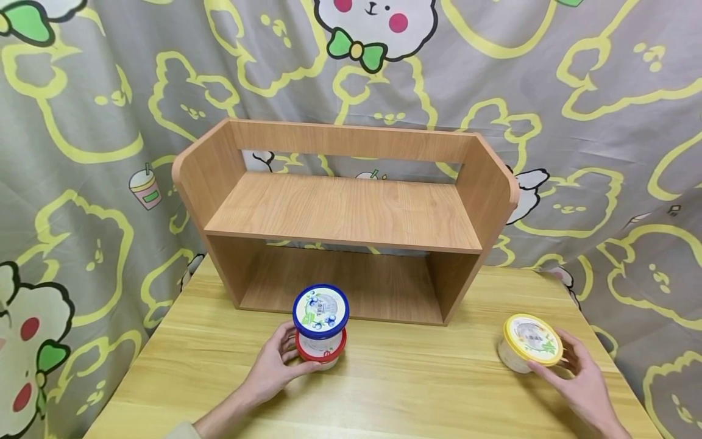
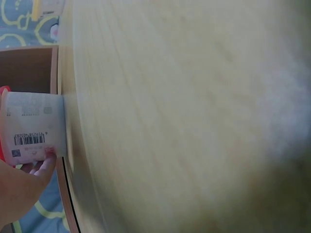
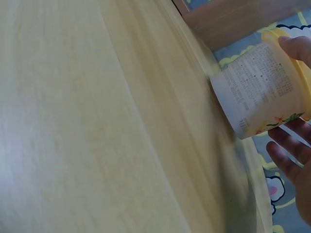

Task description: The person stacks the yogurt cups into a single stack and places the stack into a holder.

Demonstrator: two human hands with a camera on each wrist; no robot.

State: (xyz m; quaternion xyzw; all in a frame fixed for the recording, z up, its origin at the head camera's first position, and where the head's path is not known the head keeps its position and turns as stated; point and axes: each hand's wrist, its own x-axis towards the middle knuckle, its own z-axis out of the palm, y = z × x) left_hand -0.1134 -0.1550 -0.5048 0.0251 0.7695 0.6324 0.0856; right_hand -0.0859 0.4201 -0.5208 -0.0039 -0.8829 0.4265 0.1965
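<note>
Gripping red tub before shelf: left fingers, blue tub atop; right fingers grasp yellow tub, right of shelf.

Two-tier wooden shelf, pale wood-grain table, grey cartoon-print curtain

Shelf on table, stacked tubs before it, lone tub right, curtain behind

The head view looks down at the shelf from in front; both wrist views, lower, nearer, turned sideways, share part of it.
</note>
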